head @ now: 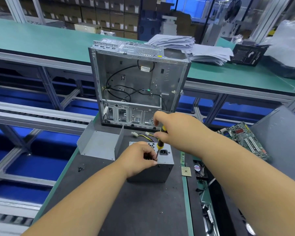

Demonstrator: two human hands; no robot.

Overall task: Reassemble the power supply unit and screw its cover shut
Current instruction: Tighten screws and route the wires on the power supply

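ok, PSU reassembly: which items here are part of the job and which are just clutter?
In the job:
power supply unit
screwdriver
loose screws
bent metal cover

Lying about:
empty PC case
motherboard
CPU chip
small fan
paper stack

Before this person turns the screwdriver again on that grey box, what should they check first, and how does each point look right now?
1. Right hand holds the yellow-and-black screwdriver by its handle: ok.
2. Left hand steadies the grey metal power supply box at its top edge: ok.
3. Screwdriver tip seated in a screw head: cannot tell, the left fingers hide it.
4. Box stands flat on the dark work mat: ok.
5. Spare small black screws lie on the mat to the left of the box: ok.
6. Bent grey sheet-metal cover fitted on the box: not ok, it lies apart beside it.
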